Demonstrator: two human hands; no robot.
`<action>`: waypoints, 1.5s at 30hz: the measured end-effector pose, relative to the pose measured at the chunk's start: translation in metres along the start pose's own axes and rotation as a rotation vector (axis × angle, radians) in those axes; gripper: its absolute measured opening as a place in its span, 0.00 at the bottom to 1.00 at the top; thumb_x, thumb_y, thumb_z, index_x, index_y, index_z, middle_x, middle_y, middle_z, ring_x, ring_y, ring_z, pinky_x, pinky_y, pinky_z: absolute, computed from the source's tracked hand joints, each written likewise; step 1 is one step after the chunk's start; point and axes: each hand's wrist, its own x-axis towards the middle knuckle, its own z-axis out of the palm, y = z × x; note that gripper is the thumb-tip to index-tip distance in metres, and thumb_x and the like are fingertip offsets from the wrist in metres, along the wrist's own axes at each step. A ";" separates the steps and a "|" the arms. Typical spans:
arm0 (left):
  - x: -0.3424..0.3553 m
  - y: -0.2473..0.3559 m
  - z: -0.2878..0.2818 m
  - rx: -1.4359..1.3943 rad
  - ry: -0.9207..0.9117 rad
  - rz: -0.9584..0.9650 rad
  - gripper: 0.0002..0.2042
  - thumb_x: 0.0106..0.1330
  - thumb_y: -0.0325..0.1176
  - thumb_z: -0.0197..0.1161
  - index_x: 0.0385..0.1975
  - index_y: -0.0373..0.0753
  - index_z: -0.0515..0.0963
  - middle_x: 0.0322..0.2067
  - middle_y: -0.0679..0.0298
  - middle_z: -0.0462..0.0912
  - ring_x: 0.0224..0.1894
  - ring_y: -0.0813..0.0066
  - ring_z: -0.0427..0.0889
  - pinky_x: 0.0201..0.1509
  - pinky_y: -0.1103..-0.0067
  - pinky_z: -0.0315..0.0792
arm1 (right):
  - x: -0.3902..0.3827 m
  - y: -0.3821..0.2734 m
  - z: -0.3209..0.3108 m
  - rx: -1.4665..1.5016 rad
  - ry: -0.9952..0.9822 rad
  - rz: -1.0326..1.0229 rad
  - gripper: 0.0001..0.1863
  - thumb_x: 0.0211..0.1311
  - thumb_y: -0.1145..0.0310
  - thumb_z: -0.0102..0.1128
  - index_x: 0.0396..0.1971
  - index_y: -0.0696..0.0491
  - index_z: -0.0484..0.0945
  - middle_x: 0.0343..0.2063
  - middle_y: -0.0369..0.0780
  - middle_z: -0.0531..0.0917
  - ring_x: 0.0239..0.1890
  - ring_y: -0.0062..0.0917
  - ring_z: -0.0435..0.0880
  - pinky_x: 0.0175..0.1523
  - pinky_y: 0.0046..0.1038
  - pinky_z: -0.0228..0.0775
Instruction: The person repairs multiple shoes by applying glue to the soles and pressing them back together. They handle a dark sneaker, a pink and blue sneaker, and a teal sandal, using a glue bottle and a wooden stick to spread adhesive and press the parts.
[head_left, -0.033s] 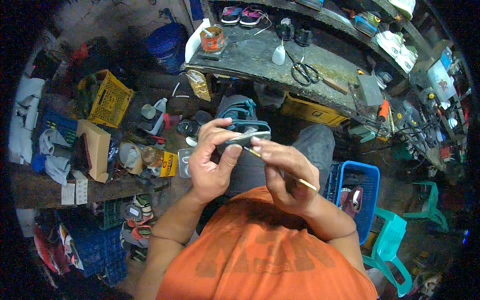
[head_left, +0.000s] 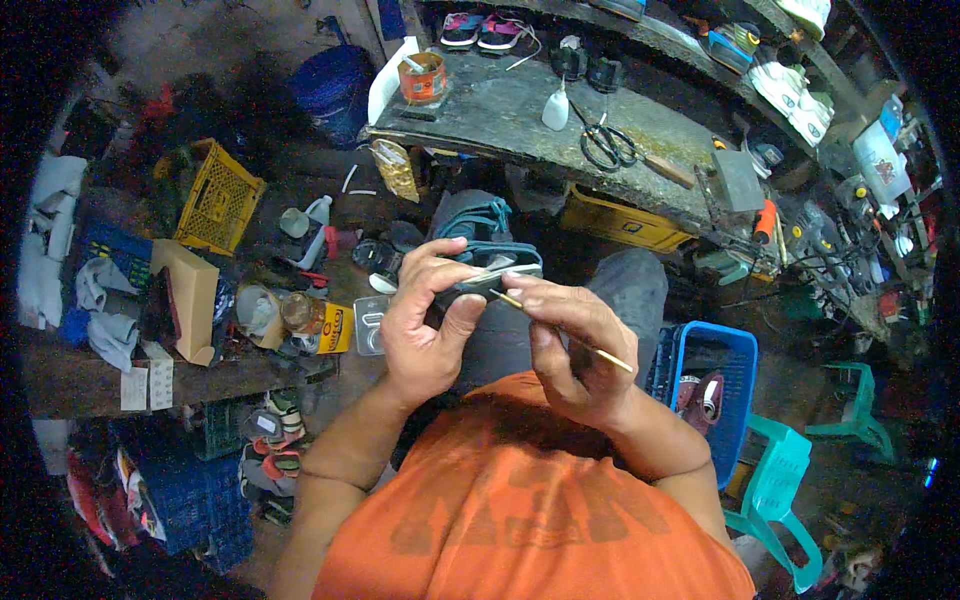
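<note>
left hand curled, gripping dark sandal | right hand pinching thin stick against it | yellow packet left, beside tan box

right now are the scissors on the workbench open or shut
Shut: the scissors lie flat on the workbench, blades together in one line, the two handle loops side by side.

Shoe-repair workshop: scissors (workbench), sandals
</note>
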 end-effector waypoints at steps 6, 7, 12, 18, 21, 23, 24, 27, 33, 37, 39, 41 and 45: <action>0.001 -0.001 0.003 -0.014 -0.087 -0.011 0.09 0.70 0.34 0.65 0.43 0.36 0.83 0.41 0.59 0.84 0.58 0.55 0.77 0.66 0.62 0.66 | -0.002 -0.002 -0.007 -0.072 -0.029 0.001 0.16 0.60 0.91 0.55 0.47 0.63 0.78 0.46 0.55 0.85 0.53 0.43 0.87 0.60 0.40 0.78; 0.001 -0.001 0.003 -0.016 -0.086 -0.009 0.09 0.70 0.33 0.64 0.43 0.36 0.83 0.40 0.59 0.84 0.57 0.55 0.77 0.66 0.62 0.65 | -0.002 -0.004 -0.008 -0.091 -0.044 -0.006 0.16 0.59 0.91 0.55 0.47 0.63 0.78 0.45 0.55 0.86 0.53 0.44 0.87 0.60 0.40 0.78; 0.004 0.000 0.008 -0.003 -0.067 0.007 0.08 0.68 0.31 0.63 0.43 0.36 0.83 0.39 0.59 0.85 0.57 0.55 0.78 0.66 0.62 0.66 | 0.000 -0.007 -0.007 -0.146 -0.050 -0.026 0.16 0.57 0.91 0.58 0.45 0.64 0.79 0.43 0.54 0.86 0.52 0.45 0.87 0.59 0.40 0.79; 0.003 0.000 0.008 -0.014 -0.066 0.020 0.08 0.67 0.30 0.64 0.43 0.37 0.83 0.39 0.59 0.85 0.56 0.55 0.79 0.65 0.62 0.66 | 0.001 -0.008 -0.008 -0.157 -0.053 -0.023 0.16 0.57 0.91 0.59 0.45 0.64 0.80 0.44 0.54 0.86 0.52 0.45 0.87 0.59 0.39 0.79; 0.003 0.000 0.008 -0.001 -0.071 0.023 0.08 0.67 0.30 0.64 0.43 0.36 0.83 0.39 0.59 0.86 0.56 0.55 0.79 0.65 0.63 0.66 | 0.000 -0.008 -0.008 -0.175 -0.057 -0.019 0.15 0.57 0.91 0.60 0.45 0.64 0.79 0.44 0.53 0.86 0.52 0.45 0.87 0.58 0.39 0.79; 0.003 0.000 0.008 -0.012 -0.065 0.026 0.08 0.67 0.30 0.64 0.43 0.36 0.83 0.39 0.59 0.86 0.56 0.55 0.79 0.65 0.63 0.66 | -0.001 -0.007 -0.008 -0.185 -0.055 -0.025 0.17 0.55 0.89 0.62 0.46 0.63 0.80 0.44 0.52 0.86 0.52 0.44 0.87 0.58 0.39 0.79; 0.003 0.000 0.008 -0.016 -0.063 0.025 0.09 0.67 0.30 0.64 0.43 0.36 0.83 0.39 0.59 0.86 0.56 0.55 0.79 0.65 0.63 0.66 | -0.001 -0.007 -0.008 -0.188 -0.053 -0.033 0.19 0.53 0.89 0.64 0.47 0.62 0.80 0.45 0.50 0.86 0.53 0.44 0.87 0.57 0.38 0.80; 0.004 0.000 0.008 -0.009 -0.071 0.034 0.08 0.67 0.30 0.64 0.43 0.36 0.83 0.39 0.60 0.86 0.56 0.55 0.79 0.65 0.63 0.66 | -0.001 -0.005 -0.009 -0.205 -0.059 -0.041 0.21 0.51 0.88 0.66 0.48 0.61 0.81 0.46 0.48 0.87 0.53 0.43 0.87 0.57 0.38 0.80; 0.005 -0.001 0.010 -0.017 -0.068 0.038 0.08 0.67 0.29 0.64 0.43 0.36 0.83 0.39 0.60 0.86 0.56 0.56 0.80 0.65 0.63 0.66 | -0.001 -0.006 -0.012 -0.225 -0.071 -0.035 0.21 0.51 0.87 0.67 0.48 0.60 0.81 0.46 0.48 0.87 0.53 0.43 0.87 0.57 0.38 0.80; 0.006 -0.001 0.011 -0.016 -0.069 0.041 0.09 0.67 0.30 0.65 0.43 0.36 0.83 0.39 0.60 0.86 0.55 0.56 0.80 0.66 0.63 0.66 | -0.001 -0.005 -0.012 -0.211 -0.060 -0.017 0.20 0.51 0.87 0.67 0.47 0.61 0.82 0.46 0.48 0.87 0.53 0.43 0.87 0.57 0.38 0.80; 0.007 0.000 0.010 -0.013 -0.074 0.040 0.09 0.67 0.30 0.65 0.43 0.37 0.83 0.39 0.60 0.86 0.55 0.56 0.80 0.66 0.63 0.66 | 0.000 -0.004 -0.012 -0.196 -0.049 -0.020 0.20 0.51 0.87 0.67 0.47 0.61 0.82 0.46 0.48 0.87 0.53 0.43 0.87 0.57 0.38 0.80; 0.008 0.000 0.010 -0.013 -0.074 0.031 0.08 0.67 0.30 0.64 0.43 0.37 0.83 0.39 0.60 0.86 0.55 0.57 0.80 0.66 0.63 0.65 | 0.000 -0.003 -0.011 -0.191 -0.045 -0.030 0.20 0.51 0.87 0.67 0.47 0.61 0.82 0.46 0.48 0.87 0.52 0.43 0.87 0.57 0.38 0.80; 0.008 0.001 0.009 -0.029 -0.074 0.023 0.08 0.67 0.30 0.64 0.43 0.37 0.83 0.38 0.60 0.86 0.55 0.57 0.80 0.66 0.63 0.65 | 0.003 -0.005 -0.011 -0.203 -0.060 -0.036 0.16 0.56 0.88 0.63 0.45 0.63 0.81 0.44 0.51 0.87 0.51 0.44 0.88 0.57 0.38 0.80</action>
